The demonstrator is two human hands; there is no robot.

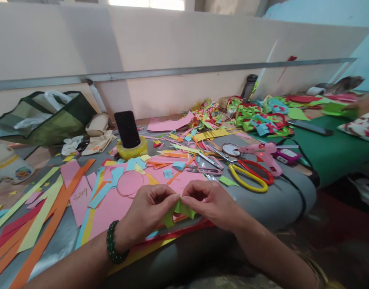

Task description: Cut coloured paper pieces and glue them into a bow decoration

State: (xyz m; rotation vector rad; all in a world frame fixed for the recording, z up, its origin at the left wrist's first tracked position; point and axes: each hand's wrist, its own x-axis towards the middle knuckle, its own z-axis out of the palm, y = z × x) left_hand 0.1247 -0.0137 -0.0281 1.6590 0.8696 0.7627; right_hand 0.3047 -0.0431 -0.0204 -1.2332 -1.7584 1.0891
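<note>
Cluttered table [280,200] — mid-fold.
My left hand [148,214] and right hand [216,204], fingers [172,198] tight on green paper [178,210] — crease wants even pressure.

Soft daylight, source is the blown-out window strip [148,4] at 12 o'clock. Wall [172,40] evenly lit; shadows on the table [277,202] weak, diffuse. Centre sharp, green paper fold [178,210] crisp. Wide-angle bowing of the rail [172,72] toward 9 and 3 o'clock. Floor [337,241] at 4 o'clock dim, smeared.
</note>
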